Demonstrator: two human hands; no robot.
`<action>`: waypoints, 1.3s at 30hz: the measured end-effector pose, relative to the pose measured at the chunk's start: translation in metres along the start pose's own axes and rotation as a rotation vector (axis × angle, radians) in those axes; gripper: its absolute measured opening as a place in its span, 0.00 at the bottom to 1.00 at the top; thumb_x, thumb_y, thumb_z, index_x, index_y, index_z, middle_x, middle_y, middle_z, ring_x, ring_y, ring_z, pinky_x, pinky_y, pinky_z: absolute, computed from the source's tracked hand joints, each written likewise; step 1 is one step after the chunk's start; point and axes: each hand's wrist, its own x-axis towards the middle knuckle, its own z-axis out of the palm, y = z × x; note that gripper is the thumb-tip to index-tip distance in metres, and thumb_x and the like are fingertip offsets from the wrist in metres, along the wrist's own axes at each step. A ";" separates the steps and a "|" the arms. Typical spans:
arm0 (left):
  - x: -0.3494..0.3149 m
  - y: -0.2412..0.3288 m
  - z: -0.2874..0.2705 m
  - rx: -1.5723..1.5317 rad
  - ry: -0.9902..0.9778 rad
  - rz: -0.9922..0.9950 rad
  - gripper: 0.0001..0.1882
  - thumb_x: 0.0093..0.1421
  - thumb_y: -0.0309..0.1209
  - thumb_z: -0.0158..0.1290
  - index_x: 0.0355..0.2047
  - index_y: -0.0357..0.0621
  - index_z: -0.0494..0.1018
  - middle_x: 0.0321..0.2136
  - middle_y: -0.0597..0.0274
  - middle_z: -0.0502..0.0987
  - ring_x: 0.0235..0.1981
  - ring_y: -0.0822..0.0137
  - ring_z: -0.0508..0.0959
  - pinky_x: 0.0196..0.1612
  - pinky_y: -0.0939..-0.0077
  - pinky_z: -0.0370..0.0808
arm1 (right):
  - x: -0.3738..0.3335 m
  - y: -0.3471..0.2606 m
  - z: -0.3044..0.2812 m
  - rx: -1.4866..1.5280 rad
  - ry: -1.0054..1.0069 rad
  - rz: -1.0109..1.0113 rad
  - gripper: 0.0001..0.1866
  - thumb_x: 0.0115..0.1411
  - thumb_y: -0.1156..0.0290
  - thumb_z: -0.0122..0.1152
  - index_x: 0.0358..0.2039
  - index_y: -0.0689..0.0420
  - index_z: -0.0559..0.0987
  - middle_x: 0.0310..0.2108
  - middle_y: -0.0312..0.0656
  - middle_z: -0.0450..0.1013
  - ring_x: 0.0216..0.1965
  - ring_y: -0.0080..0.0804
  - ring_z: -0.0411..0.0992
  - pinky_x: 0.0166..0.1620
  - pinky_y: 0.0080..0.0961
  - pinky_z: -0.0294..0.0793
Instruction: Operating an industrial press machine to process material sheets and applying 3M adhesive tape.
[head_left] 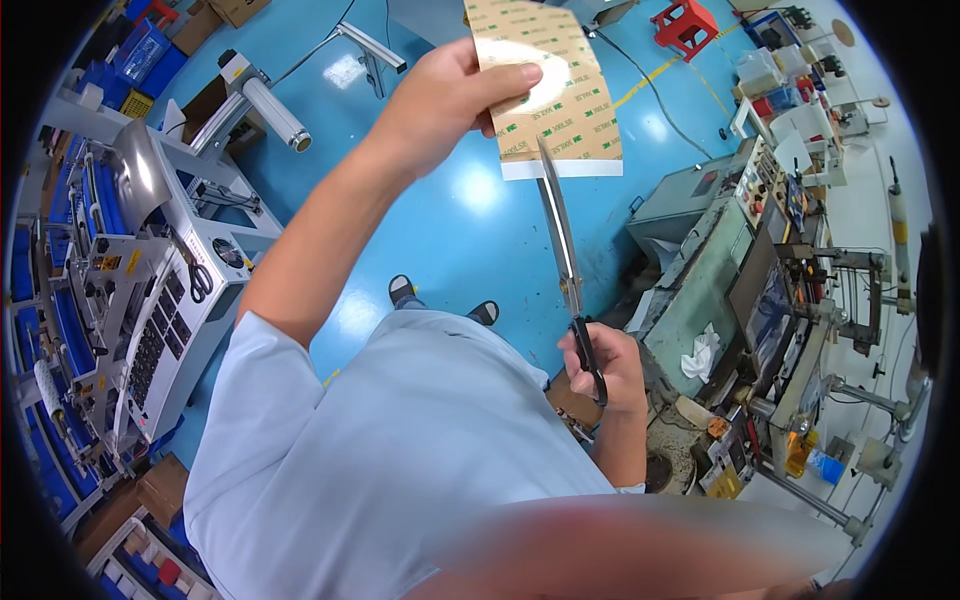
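My left hand [450, 105] holds up a sheet of tan adhesive backing paper [570, 100] with green print and a white strip along its lower edge. The thumb lies across the sheet's face, and the other fingers are behind it. A bright patch of light falls on the paper. In my right hand [612, 368] is a pair of scissors [562, 245] with black handles, fingers wrapped round the loops. Its long blades point up to the sheet's lower edge, one tip over the printed face. Whether the blades have cut in, I cannot tell.
At left stands a white machine [190, 300] with a keypad, blue rollers and a second pair of scissors [200, 282]. A green-topped workbench [690, 300] with crumpled white paper [700, 352] and tools is at right. A red stool [685, 28] stands far off on the blue floor [480, 215].
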 end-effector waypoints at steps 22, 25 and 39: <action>-0.045 0.016 0.012 0.149 -0.061 0.128 0.30 0.58 0.19 0.57 0.62 0.34 0.65 0.44 0.63 0.75 0.41 0.77 0.75 0.45 0.80 0.74 | 0.007 0.004 0.002 0.005 0.055 -0.017 0.30 0.43 0.64 0.83 0.44 0.64 0.78 0.25 0.29 0.69 0.25 0.15 0.64 0.27 0.15 0.61; -0.043 0.014 0.016 0.082 -0.054 0.140 0.28 0.56 0.18 0.57 0.59 0.33 0.68 0.43 0.66 0.63 0.33 0.80 0.70 0.38 0.81 0.73 | 0.007 0.006 0.001 -0.001 0.051 -0.040 0.30 0.43 0.64 0.83 0.44 0.63 0.78 0.25 0.29 0.69 0.25 0.14 0.64 0.26 0.14 0.61; -0.040 0.013 0.023 -0.004 -0.094 0.130 0.30 0.57 0.19 0.56 0.61 0.34 0.65 0.37 0.68 0.69 0.34 0.81 0.71 0.37 0.83 0.72 | 0.003 0.010 0.003 -0.015 0.066 -0.060 0.29 0.44 0.67 0.83 0.44 0.64 0.78 0.25 0.30 0.69 0.24 0.15 0.65 0.25 0.14 0.62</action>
